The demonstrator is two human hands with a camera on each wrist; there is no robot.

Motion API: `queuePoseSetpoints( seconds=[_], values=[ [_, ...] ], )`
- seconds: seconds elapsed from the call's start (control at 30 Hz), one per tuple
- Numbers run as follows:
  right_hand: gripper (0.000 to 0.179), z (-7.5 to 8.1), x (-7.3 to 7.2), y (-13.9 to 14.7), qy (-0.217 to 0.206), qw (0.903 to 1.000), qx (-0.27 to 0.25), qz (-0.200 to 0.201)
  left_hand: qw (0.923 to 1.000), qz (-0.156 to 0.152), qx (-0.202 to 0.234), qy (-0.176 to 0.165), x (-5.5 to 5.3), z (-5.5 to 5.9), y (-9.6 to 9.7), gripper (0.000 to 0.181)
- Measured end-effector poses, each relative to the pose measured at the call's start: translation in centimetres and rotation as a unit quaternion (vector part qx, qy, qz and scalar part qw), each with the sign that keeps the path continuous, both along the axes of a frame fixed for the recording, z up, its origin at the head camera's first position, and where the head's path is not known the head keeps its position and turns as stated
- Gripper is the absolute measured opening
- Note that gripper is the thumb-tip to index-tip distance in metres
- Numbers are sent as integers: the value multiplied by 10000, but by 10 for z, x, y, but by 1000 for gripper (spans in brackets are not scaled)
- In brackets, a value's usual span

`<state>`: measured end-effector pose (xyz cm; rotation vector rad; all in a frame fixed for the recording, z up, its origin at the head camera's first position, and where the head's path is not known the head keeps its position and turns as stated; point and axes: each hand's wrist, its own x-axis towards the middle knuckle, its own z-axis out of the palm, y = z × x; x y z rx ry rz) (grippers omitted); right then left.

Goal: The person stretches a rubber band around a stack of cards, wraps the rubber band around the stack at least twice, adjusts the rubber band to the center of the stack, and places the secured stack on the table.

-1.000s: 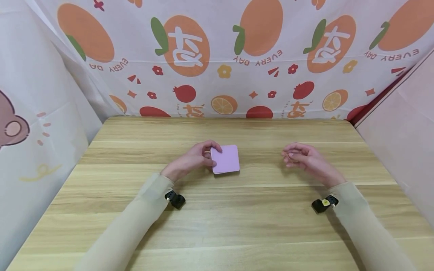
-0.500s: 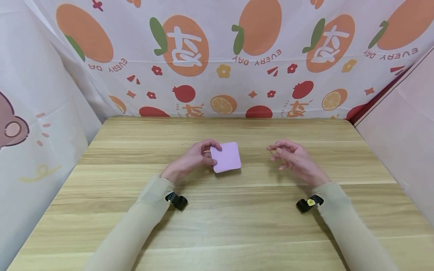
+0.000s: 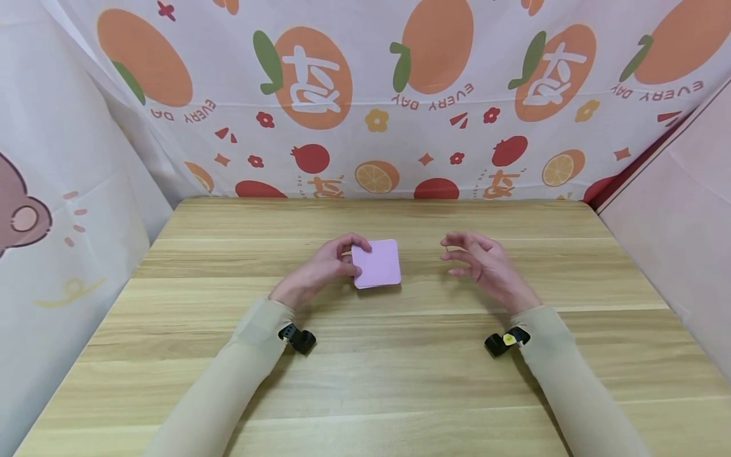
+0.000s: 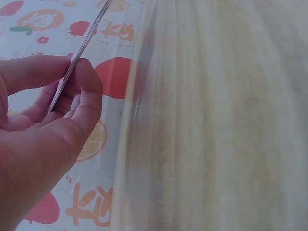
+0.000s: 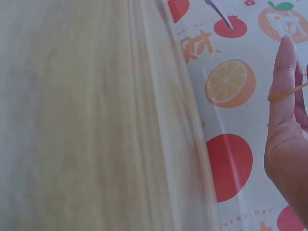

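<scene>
My left hand (image 3: pixel 327 264) pinches a thin stack of square lilac cards (image 3: pixel 378 263) by its left side, thumb and fingers on opposite faces. Seen edge-on in the left wrist view, the stack (image 4: pixel 82 53) shows several thin layers. Its bottom edges are slightly out of line in the head view. To the right of the cards, apart from them, my right hand (image 3: pixel 488 263) is held up with its fingers spread. A yellowish rubber band (image 5: pixel 284 96) loops round one digit in the right wrist view and runs out of frame towards the others. The band's far side is hidden.
A wood-grain table (image 3: pixel 365 374) lies under both hands. Behind its far edge hangs a white curtain (image 3: pixel 228 76) with fruit prints, and pale cloth stands at both sides. Each wrist wears a small black camera (image 3: pixel 298 339).
My right hand has moved left towards the cards, and its fingers have spread apart with the rubber band on them. The left hand keeps its pinch on the cards, nearly still.
</scene>
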<state>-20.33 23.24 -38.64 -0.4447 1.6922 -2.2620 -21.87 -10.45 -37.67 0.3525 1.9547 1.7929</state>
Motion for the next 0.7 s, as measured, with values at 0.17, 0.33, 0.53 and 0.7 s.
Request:
queuePoseSetpoints(
  seconds=[0.17,0.33,0.53,0.7],
  values=[
    [35,1,-1,-8,76,9987,454,-234,10000,41,37,47,0,-1,1,40],
    [42,3,-2,-16,-13,9965,684,-474,9998,152,48,155,0,1,2,43],
    [49,6,-2,-26,-83,9950,760,-640,9991,259,-51,337,-2,2,4,45],
    [50,9,-2,-34,0,9936,871,-718,9987,264,-155,412,-2,5,5,46]
  ],
)
